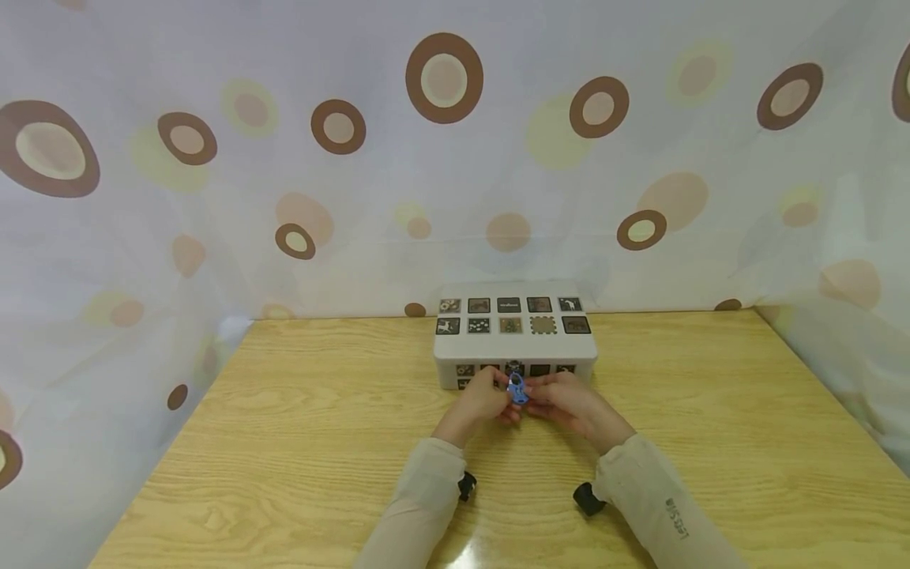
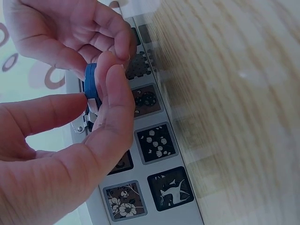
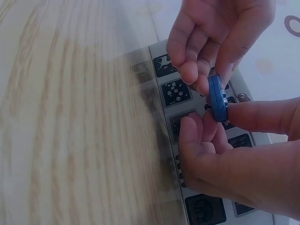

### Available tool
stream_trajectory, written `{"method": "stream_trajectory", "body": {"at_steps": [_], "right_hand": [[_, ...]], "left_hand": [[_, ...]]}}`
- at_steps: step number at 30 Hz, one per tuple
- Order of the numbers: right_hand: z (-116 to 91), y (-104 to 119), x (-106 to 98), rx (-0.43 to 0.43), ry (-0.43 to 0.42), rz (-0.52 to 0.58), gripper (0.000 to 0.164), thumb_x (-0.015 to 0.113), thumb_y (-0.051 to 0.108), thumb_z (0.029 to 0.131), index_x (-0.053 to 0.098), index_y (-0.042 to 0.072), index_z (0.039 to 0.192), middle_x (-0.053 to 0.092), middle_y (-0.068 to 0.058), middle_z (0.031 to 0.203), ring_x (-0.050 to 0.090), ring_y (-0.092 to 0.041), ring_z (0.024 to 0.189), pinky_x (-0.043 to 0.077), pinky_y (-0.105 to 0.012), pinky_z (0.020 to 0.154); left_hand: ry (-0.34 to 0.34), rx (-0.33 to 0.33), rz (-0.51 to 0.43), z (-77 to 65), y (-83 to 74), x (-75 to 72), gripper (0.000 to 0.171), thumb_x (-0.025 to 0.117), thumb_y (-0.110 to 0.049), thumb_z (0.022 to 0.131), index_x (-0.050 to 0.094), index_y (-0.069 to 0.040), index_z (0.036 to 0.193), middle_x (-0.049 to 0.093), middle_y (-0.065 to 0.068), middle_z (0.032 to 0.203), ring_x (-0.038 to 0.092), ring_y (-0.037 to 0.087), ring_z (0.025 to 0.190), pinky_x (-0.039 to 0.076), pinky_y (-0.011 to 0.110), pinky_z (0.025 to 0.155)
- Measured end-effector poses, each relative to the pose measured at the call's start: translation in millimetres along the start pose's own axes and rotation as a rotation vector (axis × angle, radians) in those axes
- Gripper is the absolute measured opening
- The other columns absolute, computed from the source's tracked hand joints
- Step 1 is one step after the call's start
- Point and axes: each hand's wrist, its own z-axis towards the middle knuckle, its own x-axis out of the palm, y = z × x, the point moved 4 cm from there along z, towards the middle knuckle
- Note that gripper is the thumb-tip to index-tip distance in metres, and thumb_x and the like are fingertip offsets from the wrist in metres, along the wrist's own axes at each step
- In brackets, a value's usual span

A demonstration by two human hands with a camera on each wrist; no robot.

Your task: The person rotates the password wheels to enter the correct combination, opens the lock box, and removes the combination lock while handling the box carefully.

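A small blue padlock (image 1: 517,389) is between the two hands, right in front of the metal latch (image 1: 514,367) of a white box (image 1: 515,348). My left hand (image 1: 483,397) pinches one side of it between thumb and fingers. From the other side, the thumb and fingers of my right hand (image 1: 569,401) pinch it too. Both wrist views show the padlock (image 2: 91,84) nearly edge-on, with small silvery parts along its edge (image 3: 224,98). Dark square picture tiles cover the lid and front of the box, and the hands hide part of that front.
The box stands on a wood-grain table (image 1: 320,442), close to a white curtain (image 1: 370,205) printed with brown and yellow circles. Below each forearm a small black device (image 1: 588,499) shows at the sleeve.
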Motion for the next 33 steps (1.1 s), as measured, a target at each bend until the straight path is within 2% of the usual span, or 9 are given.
{"method": "stream_trajectory", "body": {"at_steps": [3, 9, 12, 20, 27, 33], "right_hand": [[0.3, 0.9, -0.6, 0.000, 0.008, 0.009, 0.039, 0.048, -0.003, 0.096, 0.040, -0.027, 0.126, 0.061, -0.009, 0.100, 0.060, -0.008, 0.079, 0.054, -0.025, 0.078], [0.6, 0.2, -2.4, 0.012, 0.022, 0.064, 0.035, 0.047, 0.002, 0.096, 0.047, -0.023, 0.120, 0.064, -0.001, 0.081, 0.062, -0.011, 0.076, 0.054, -0.025, 0.076], [0.8, -0.3, -2.2, 0.019, 0.037, 0.055, 0.034, 0.045, 0.004, 0.096, 0.048, -0.022, 0.119, 0.063, -0.001, 0.079, 0.061, -0.012, 0.077, 0.054, -0.024, 0.075], [1.5, -1.3, -1.4, 0.009, 0.057, -0.008, 0.038, 0.044, 0.000, 0.097, 0.041, -0.026, 0.125, 0.062, -0.005, 0.089, 0.060, -0.012, 0.080, 0.054, -0.026, 0.079], [2.0, -0.8, -0.9, 0.009, 0.044, -0.017, 0.041, 0.045, 0.001, 0.099, 0.037, -0.027, 0.128, 0.062, -0.009, 0.095, 0.061, -0.011, 0.081, 0.054, -0.028, 0.081], [0.9, -1.0, -1.1, 0.010, 0.020, -0.020, 0.042, 0.047, 0.000, 0.098, 0.037, -0.026, 0.129, 0.059, -0.020, 0.113, 0.061, -0.010, 0.084, 0.054, -0.028, 0.083]], "left_hand": [[-0.001, 0.003, 0.000, 0.4, -0.5, -0.5, 0.017, 0.048, 0.009, 0.094, 0.047, 0.005, 0.111, 0.068, 0.026, 0.083, 0.070, 0.032, 0.071, 0.059, 0.038, 0.067], [-0.004, 0.001, 0.002, 1.1, 0.7, -0.8, 0.018, 0.048, 0.008, 0.095, 0.047, 0.006, 0.113, 0.068, 0.026, 0.085, 0.070, 0.035, 0.075, 0.059, 0.038, 0.068], [-0.002, -0.004, 0.006, 1.4, 1.0, -0.8, 0.019, 0.048, 0.008, 0.095, 0.047, 0.006, 0.114, 0.068, 0.026, 0.085, 0.070, 0.035, 0.075, 0.059, 0.038, 0.068], [0.001, 0.002, 0.009, -0.3, 0.1, -0.4, 0.019, 0.048, 0.008, 0.095, 0.047, 0.006, 0.114, 0.068, 0.026, 0.086, 0.070, 0.033, 0.073, 0.059, 0.039, 0.068], [0.004, 0.002, 0.004, 0.1, 0.0, 0.0, 0.018, 0.048, 0.008, 0.095, 0.046, 0.006, 0.113, 0.068, 0.026, 0.085, 0.069, 0.030, 0.069, 0.059, 0.039, 0.068], [0.004, -0.006, 0.006, 1.0, 0.5, 0.3, 0.019, 0.048, 0.008, 0.095, 0.046, 0.006, 0.113, 0.068, 0.027, 0.086, 0.070, 0.031, 0.070, 0.059, 0.039, 0.069]]}}
